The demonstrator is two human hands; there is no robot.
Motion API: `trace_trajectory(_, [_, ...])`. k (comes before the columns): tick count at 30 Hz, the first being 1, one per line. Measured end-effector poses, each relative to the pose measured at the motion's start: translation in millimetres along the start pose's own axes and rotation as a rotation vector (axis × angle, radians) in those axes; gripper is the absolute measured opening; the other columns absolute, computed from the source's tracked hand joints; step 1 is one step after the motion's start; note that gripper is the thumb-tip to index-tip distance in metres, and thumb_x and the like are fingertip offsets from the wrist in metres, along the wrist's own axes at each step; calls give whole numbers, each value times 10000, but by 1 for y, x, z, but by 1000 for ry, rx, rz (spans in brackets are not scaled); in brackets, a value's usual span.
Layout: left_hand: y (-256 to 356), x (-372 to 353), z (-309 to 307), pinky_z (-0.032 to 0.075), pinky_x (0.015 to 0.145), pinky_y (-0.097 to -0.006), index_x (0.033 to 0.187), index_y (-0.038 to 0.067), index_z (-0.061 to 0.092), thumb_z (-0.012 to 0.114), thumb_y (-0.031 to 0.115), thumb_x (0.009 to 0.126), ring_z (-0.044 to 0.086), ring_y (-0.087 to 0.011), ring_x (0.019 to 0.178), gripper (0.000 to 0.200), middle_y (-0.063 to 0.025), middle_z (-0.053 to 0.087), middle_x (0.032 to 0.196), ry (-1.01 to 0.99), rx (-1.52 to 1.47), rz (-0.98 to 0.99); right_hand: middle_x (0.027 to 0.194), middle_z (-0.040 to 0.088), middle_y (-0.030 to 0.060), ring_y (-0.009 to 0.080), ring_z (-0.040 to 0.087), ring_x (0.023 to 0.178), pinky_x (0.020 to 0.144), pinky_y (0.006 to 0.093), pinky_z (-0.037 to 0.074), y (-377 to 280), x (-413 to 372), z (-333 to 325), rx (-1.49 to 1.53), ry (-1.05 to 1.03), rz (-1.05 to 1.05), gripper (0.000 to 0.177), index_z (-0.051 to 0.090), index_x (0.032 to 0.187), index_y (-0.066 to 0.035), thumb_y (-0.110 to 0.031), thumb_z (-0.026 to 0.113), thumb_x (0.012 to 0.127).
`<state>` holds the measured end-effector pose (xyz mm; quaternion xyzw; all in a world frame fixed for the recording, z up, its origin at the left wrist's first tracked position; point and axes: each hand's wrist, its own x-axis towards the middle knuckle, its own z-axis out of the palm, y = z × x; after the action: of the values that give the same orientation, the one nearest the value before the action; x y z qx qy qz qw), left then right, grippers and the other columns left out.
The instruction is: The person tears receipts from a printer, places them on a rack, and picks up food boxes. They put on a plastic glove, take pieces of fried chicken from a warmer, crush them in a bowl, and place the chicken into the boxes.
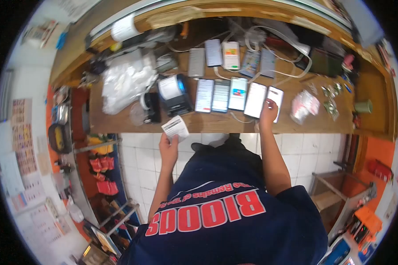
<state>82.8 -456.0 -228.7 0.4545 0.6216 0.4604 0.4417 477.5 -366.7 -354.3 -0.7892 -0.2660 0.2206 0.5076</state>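
Just in front of the table's front edge, my left hand (168, 148) pinches a small printed paper slip (175, 126) between thumb and fingers. My right hand (268, 112) reaches over the rightmost phone (276, 94), fingertips at its lit white screen and fingers partly stretched out, gripping nothing that I can see. Beside it lies another phone with a white screen (255, 100). Further left in the same row are a phone showing a colourful picture (238, 93), a greyish phone (220, 96) and a phone with lines of text (204, 96).
A black receipt printer (175, 95) with paper stands left of the phones. White plastic bags (127, 81) are piled beyond it. More phones, including one with an orange screen (231, 55), lie behind among white cables. A clear bag (305, 106) sits on the right of the wooden table (208, 126).
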Motion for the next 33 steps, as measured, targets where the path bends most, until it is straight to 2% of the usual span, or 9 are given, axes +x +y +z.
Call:
trace_trajectory(2, [8,-6,-11,483,956,-297,1283,-16,580,601,24,973,629,-150,1083,314,-93,679,1194,67,-4,41,936,632,53,163,555,813,721,323,475,-33,-31,37,141,-182,-3,198,716,1070,-54,-97,646,889])
trace_trajectory(7, [-5,-19,-57,483,963,-305,1276,-29,566,592,16,970,627,-158,1092,310,-111,668,1200,129,-71,-55,1042,633,121,208,613,868,797,313,508,-141,-115,172,214,-814,-360,300,715,1183,-79,-130,687,888])
trace_trajectory(12, [-20,-37,-99,481,984,-318,1294,-39,555,591,5,969,622,-174,1122,330,-118,661,1228,204,-91,-90,1255,574,176,349,551,1157,971,424,455,-168,-130,259,-278,-661,-521,535,718,1226,-131,-468,753,811])
trace_trajectory(14, [-26,-43,-116,477,1003,-329,1314,-41,545,591,0,970,616,-187,1148,350,-124,653,1253,234,-100,-125,1366,513,184,423,430,1298,1084,523,331,-182,-131,270,-502,-683,-342,675,721,1240,-179,-646,722,753])
trace_trajectory(17, [-37,-54,-139,477,997,-328,1307,-45,553,590,-1,965,617,-190,1145,346,-125,657,1245,286,-92,-154,1411,475,172,421,397,1319,1097,557,266,-185,-125,284,-572,-731,-377,678,724,1241,-215,-680,705,749])
trace_trajectory(21, [-48,-59,-163,480,986,-326,1298,-46,565,598,9,962,625,-191,1123,342,-127,665,1226,329,-128,-157,1395,486,145,395,375,1323,1055,554,256,-203,-118,266,-416,-902,-431,529,775,1096,-243,-586,795,694])
trace_trajectory(23, [-57,-59,-176,488,974,-328,1296,-46,565,606,24,960,634,-191,1104,345,-127,669,1217,329,-92,-143,1277,570,114,303,494,1211,990,497,359,-209,-125,255,-348,-839,-473,390,776,976,-163,-426,850,698])
trace_trajectory(28, [-68,-48,-194,500,938,-323,1257,-52,579,586,14,960,646,-180,1060,304,-127,681,1176,328,-130,-123,914,648,8,111,596,831,750,252,486,-206,-127,240,279,-1142,-164,364,655,1128,-11,26,772,785])
trace_trajectory(33, [-68,-31,-203,483,974,-320,1289,-49,568,582,10,966,635,-181,1107,328,-123,676,1214,270,-153,-83,918,667,16,108,603,827,772,246,493,-208,-140,228,313,-1045,-189,506,559,1289,-5,66,732,818])
